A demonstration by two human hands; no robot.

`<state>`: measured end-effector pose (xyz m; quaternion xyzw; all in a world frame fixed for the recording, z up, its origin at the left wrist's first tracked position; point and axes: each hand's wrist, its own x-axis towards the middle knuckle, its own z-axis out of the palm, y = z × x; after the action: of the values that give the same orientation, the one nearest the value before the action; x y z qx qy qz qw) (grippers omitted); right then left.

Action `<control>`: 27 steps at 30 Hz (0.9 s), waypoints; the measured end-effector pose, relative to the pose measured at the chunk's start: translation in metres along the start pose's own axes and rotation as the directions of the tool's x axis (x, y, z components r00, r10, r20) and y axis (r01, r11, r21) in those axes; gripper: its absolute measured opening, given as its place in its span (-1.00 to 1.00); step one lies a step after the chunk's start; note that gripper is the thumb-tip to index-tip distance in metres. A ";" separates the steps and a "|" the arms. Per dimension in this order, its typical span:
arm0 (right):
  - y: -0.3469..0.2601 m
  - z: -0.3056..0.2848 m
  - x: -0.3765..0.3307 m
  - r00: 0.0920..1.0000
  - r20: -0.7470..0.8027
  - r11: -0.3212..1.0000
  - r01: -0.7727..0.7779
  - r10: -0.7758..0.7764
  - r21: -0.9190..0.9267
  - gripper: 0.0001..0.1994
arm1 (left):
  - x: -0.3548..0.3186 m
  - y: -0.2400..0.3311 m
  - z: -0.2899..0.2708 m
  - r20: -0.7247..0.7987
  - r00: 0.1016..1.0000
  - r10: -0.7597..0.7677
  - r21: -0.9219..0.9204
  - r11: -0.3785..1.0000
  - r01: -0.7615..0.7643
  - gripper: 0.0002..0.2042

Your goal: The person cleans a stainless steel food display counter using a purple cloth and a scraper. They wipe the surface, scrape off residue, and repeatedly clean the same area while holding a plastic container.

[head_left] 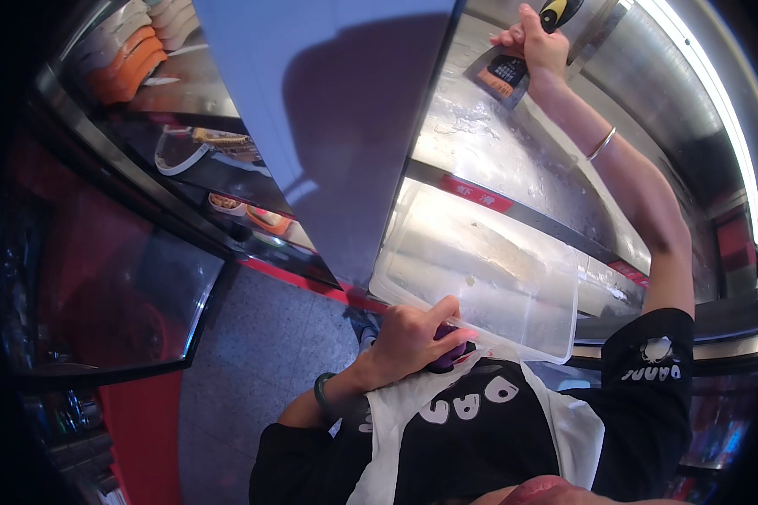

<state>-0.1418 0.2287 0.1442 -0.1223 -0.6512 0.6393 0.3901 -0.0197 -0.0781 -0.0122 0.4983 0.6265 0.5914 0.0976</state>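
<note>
My right hand (544,59) reaches up to the far right, closed round a scraper with a black-and-yellow handle (557,13). Its wide metal blade (485,71), with a black and orange label, lies close over a wet metal shelf (514,135); whether it touches cannot be made out. Below that shelf, a clear plastic bin (560,332) is tilted in front of me. My left hand (413,337) grips its near wall, thumb and fingers closed at the rim. A dark purple object (451,347) of unclear kind shows under those fingers.
A tall pale panel (261,50) divides the shelving. Orange and white trays (130,63) are stacked beyond it at upper left, with more trays (265,220) lower down. A glass door (126,303) stands open at left, over a grey tiled floor (261,353).
</note>
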 end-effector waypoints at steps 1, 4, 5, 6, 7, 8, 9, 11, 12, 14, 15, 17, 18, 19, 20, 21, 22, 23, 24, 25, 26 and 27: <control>-0.003 -0.001 -0.011 0.987 -0.034 0.986 -0.155 0.157 0.055 -0.68 | 0.001 0.004 0.003 0.080 0.996 -0.032 0.065 0.998 0.027 -0.71; -0.007 0.008 -0.031 0.989 0.080 0.965 -0.138 0.123 0.224 -0.65 | 0.001 0.017 0.001 0.119 0.992 -0.042 0.105 0.994 0.030 -0.75; -0.010 0.006 -0.028 0.997 0.039 0.987 -0.065 0.060 0.144 -0.65 | 0.001 0.021 0.000 0.123 0.992 -0.038 0.119 0.993 0.024 -0.74; -0.010 0.003 -0.023 1.000 0.017 0.992 0.023 -0.025 0.127 -0.64 | 0.002 0.025 -0.001 0.104 0.994 -0.030 0.110 0.994 0.018 -0.74; -0.017 0.005 -0.022 0.997 -0.004 0.997 0.073 -0.073 0.038 -0.63 | 0.003 0.028 -0.003 0.112 0.994 -0.018 0.121 0.993 0.004 -0.72; -0.014 0.008 -0.025 1.000 0.014 0.998 -0.014 0.013 0.066 -0.63 | 0.003 0.031 -0.004 0.092 0.996 0.001 0.115 0.993 -0.011 -0.69; -0.011 0.013 -0.029 0.995 -0.034 0.992 -0.094 0.097 0.089 -0.63 | 0.004 0.034 -0.006 0.068 0.997 0.021 0.099 0.995 -0.027 -0.67; -0.013 0.032 -0.048 0.944 0.194 0.941 -0.298 0.266 0.161 -0.64 | 0.004 0.040 -0.008 0.092 0.996 -0.014 0.082 0.997 0.006 -0.72; -0.015 0.034 -0.046 0.955 0.258 0.982 -0.172 0.147 0.076 -0.65 | 0.004 0.043 -0.009 0.116 0.992 -0.050 0.090 0.995 0.040 -0.73; -0.012 0.034 -0.035 0.970 0.234 0.996 -0.077 0.062 0.054 -0.65 | 0.004 0.048 -0.011 0.094 0.995 -0.027 0.101 0.995 0.017 -0.72; -0.007 0.030 -0.026 0.979 0.180 0.995 0.092 -0.099 0.046 -0.62 | 0.004 0.050 -0.011 0.075 0.997 0.000 0.094 0.996 -0.007 -0.72; -0.010 0.030 -0.028 0.990 0.083 0.993 0.112 -0.115 0.038 -0.62 | 0.003 0.052 -0.011 0.082 0.997 -0.006 0.113 0.994 -0.004 -0.72; -0.006 0.034 -0.033 0.992 0.124 0.991 -0.049 0.033 0.127 -0.63 | 0.003 0.052 -0.011 0.053 0.999 -0.003 0.104 0.995 -0.003 -0.72; -0.007 0.039 -0.047 0.974 0.109 0.954 -0.219 0.200 0.206 -0.63 | 0.002 0.052 -0.010 0.063 0.998 -0.004 0.108 0.994 -0.003 -0.72; -0.009 0.040 -0.055 0.917 0.289 0.914 -0.342 0.274 0.217 -0.64 | 0.002 0.052 -0.009 0.068 0.997 -0.020 0.100 0.995 0.013 -0.72; -0.014 0.039 -0.058 0.899 0.335 0.900 -0.368 0.281 0.233 -0.64 | 0.002 0.051 -0.008 0.073 0.997 -0.032 0.097 0.995 0.025 -0.72; -0.016 0.034 -0.053 0.922 0.317 0.943 -0.286 0.222 0.171 -0.64 | 0.002 0.051 -0.008 0.067 0.997 -0.034 0.107 0.994 0.027 -0.72; -0.018 0.024 -0.042 0.911 0.346 0.956 -0.276 0.226 0.100 -0.65 | 0.002 0.050 -0.007 0.071 0.997 -0.041 0.112 0.993 0.032 -0.72; -0.017 0.014 -0.027 0.964 0.261 0.993 -0.068 0.041 0.097 -0.64 | 0.002 0.049 -0.006 0.053 0.999 -0.013 0.104 0.995 0.008 -0.72; -0.015 0.002 -0.008 0.980 0.167 0.987 0.082 -0.105 0.140 -0.62 | 0.002 0.048 -0.005 0.047 0.999 -0.020 0.103 0.995 0.015 -0.70; -0.018 -0.011 0.005 0.992 -0.118 0.985 0.020 -0.040 -0.170 -0.69 | 0.002 0.047 -0.004 0.014 1.000 0.000 0.090 0.996 -0.001 -0.68; -0.008 -0.025 0.030 0.996 -0.012 0.995 0.090 -0.090 0.038 -0.63 | 0.002 0.046 -0.002 -0.004 1.000 0.008 0.079 0.997 -0.008 -0.66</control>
<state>-0.1425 0.2662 0.1589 -0.0883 -0.6417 0.6329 0.4241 0.0010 -0.0869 0.0280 0.5031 0.6475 0.5676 0.0740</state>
